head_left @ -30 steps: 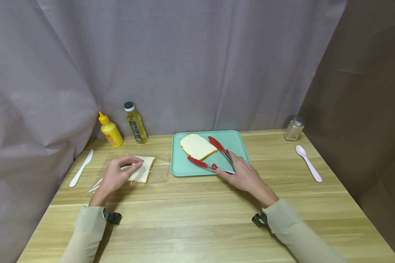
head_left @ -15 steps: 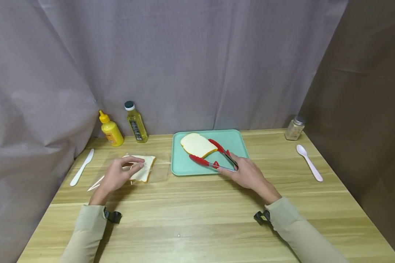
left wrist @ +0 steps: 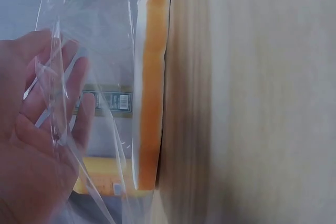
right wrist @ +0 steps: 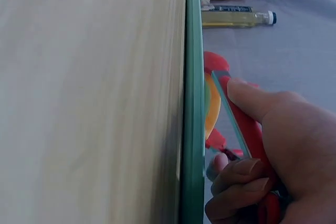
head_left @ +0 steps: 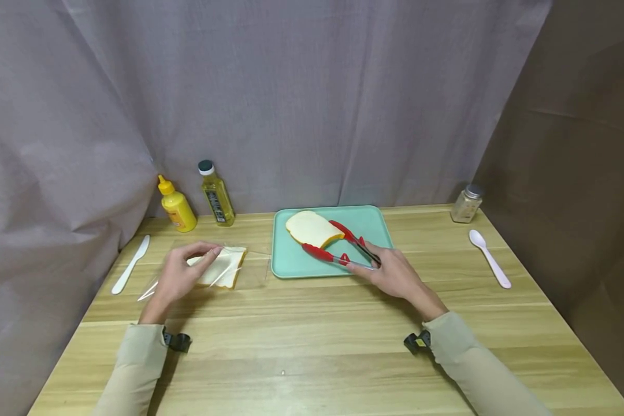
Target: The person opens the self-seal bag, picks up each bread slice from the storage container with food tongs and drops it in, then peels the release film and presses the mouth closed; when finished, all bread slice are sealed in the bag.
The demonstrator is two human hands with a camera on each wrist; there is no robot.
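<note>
My right hand (head_left: 395, 273) grips a pair of red-tipped tongs (head_left: 317, 253), with the thumb along one arm and fingers curled on the other. The tips press opposite sides of a white bread slice (head_left: 312, 228), whose near edge bows upward over the green tray (head_left: 286, 268). My left hand (head_left: 182, 274) pinches clear plastic film (left wrist: 56, 98) between thumb and fingers. Beneath that raised film a second bread slice (head_left: 229, 266) lies near the table; its orange crust (left wrist: 153, 87) shows side-on in the left wrist view.
A yellow squeeze bottle (head_left: 178, 211) and an oil bottle (head_left: 217, 199) stand behind my left hand. A white knife (head_left: 131, 264) lies at far left. On the right are a seasoning jar (head_left: 465, 204) and a white spoon (head_left: 490, 259). A grey curtain (head_left: 312, 104) borders the back.
The tong tips have drawn closer together, and the bread slice between them has bent upward at its near edge. My left hand has pulled the plastic film slightly up and left.
</note>
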